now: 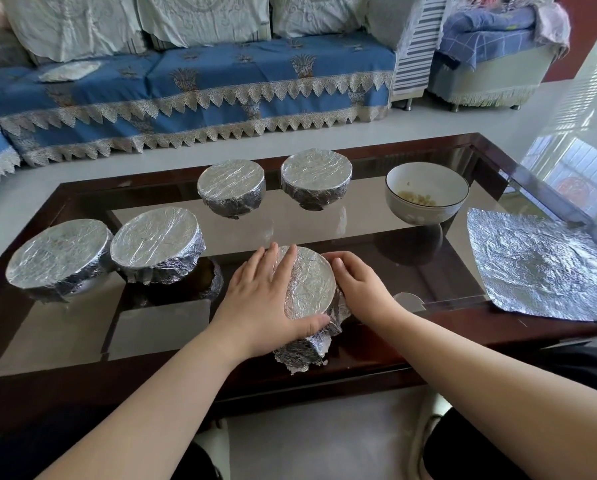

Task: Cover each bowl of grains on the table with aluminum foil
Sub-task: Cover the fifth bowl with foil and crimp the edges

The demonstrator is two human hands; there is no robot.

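Note:
A foil-wrapped bowl [312, 289] stands at the near middle of the glass table [359, 244]. My left hand [265, 296] lies over its left side, fingers straight across the top and thumb pressing the foil at the near rim. My right hand [355, 282] cups its right side, fingers curled against the foil. Several other foil-covered bowls stand behind: far left [59, 252], next to it [156, 244], and two at the back [231, 181] [316, 174]. An uncovered white bowl with grains [426, 190] stands at the back right. A loose foil sheet [539, 265] lies flat at the right.
The table has a dark wooden frame [82, 379] with a near edge close to my knees. A blue sofa with lace trim [193, 91] runs behind the table. A pale armchair [491, 57] stands at the back right.

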